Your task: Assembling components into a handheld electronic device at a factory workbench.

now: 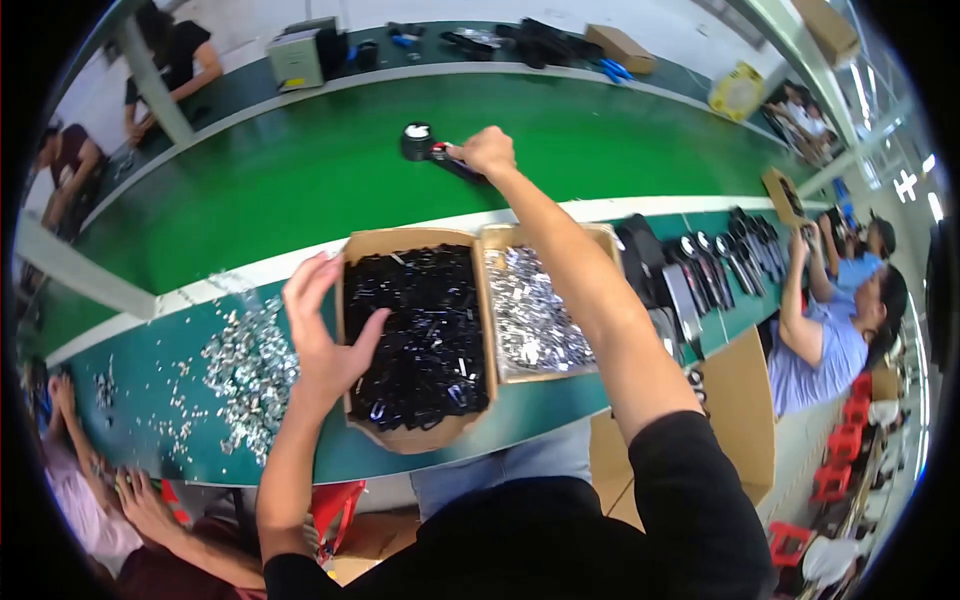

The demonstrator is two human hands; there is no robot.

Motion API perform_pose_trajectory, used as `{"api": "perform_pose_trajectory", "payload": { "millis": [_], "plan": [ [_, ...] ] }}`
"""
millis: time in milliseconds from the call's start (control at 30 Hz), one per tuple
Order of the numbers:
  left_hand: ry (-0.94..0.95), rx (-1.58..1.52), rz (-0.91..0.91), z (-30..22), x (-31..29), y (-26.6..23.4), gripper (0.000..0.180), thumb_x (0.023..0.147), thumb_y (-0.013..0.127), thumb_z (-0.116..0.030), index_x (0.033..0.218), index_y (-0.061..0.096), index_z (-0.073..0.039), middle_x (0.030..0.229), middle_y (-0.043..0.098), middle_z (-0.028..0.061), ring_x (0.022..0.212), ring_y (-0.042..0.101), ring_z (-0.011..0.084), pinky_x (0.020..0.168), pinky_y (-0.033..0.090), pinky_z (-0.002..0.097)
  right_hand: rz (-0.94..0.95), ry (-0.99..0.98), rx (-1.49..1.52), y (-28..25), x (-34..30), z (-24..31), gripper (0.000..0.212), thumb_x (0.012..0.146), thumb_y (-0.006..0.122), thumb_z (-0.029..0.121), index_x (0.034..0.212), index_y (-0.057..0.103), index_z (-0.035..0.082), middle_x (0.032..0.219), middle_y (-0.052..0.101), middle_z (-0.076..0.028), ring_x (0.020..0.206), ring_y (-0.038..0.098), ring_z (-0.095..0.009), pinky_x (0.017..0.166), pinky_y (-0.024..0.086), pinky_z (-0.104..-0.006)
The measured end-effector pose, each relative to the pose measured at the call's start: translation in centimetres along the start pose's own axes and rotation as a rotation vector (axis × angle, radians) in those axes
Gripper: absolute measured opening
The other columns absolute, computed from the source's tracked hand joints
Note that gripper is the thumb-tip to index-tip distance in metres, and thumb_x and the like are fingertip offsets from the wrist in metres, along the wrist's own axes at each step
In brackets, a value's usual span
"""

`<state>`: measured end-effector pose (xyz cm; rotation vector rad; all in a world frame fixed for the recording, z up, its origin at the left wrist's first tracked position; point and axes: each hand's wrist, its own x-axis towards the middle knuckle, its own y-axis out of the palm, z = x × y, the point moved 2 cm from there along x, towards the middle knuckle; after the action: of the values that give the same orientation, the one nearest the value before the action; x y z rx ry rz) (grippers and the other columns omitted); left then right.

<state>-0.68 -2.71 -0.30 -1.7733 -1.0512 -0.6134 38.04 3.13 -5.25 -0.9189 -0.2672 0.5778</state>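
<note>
My right hand [487, 152] reaches far over the green belt, its fingers closed at a long black item [462, 168] with a small red part. The item lies low against the belt, partly under my hand, and its exact kind is not clear. Just left of it stands a round black piece [416, 145] with white on top; whether the two are joined, I cannot tell. My left hand [328, 335] is open, thumb and fingers spread, at the left edge of a cardboard box [412, 440]. Small shiny black parts [420, 320] fill that box.
Beside it, another box [545, 376] holds silvery metal pieces. Loose silvery pieces [250, 370] are heaped on the table at left. Black round-headed devices [705, 265] line the right side. Co-workers sit at left and right [825, 340]. A frame post [85, 270] rises at left.
</note>
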Motion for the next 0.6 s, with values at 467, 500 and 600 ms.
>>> {"api": "perform_pose_trajectory", "payload": {
  "millis": [467, 500, 600],
  "plan": [
    [-0.029, 0.015, -0.003, -0.6, 0.5, 0.4, 0.069, 0.071, 0.085, 0.0, 0.131, 0.051, 0.0, 0.134, 0.049, 0.024, 0.123, 0.054, 0.0401, 0.102, 0.048, 0.0458, -0.06, -0.209, -0.525, -29.4, -17.3, -31.9, 0.046, 0.063, 0.083, 0.01, 0.104, 0.07, -0.005, 0.092, 0.072, -0.023, 0.089, 0.072, -0.036, 0.08, 0.056, -0.0437],
    [-0.05, -0.024, -0.008, -0.5, 0.5, 0.5, 0.068, 0.072, 0.085, 0.0, 0.131, 0.051, 0.0, 0.134, 0.049, 0.0235, 0.12, 0.055, 0.0386, 0.099, 0.049, 0.0439, -0.029, -0.164, -0.479, -28.9, -17.6, -32.6, 0.051, 0.062, 0.083, 0.009, 0.109, 0.07, -0.006, 0.094, 0.073, -0.023, 0.091, 0.072, -0.035, 0.081, 0.056, -0.0414],
    [-0.078, -0.06, -0.007, -0.3, 0.6, 0.6, 0.066, 0.073, 0.084, 0.0, 0.13, 0.051, 0.0, 0.135, 0.048, 0.0226, 0.116, 0.057, 0.036, 0.094, 0.052, 0.0403, -0.021, -0.093, -0.508, -28.3, -17.9, -33.5, 0.052, 0.064, 0.083, 0.008, 0.111, 0.068, -0.007, 0.097, 0.074, -0.023, 0.09, 0.072, -0.032, 0.082, 0.056, -0.0375]
  ]
}}
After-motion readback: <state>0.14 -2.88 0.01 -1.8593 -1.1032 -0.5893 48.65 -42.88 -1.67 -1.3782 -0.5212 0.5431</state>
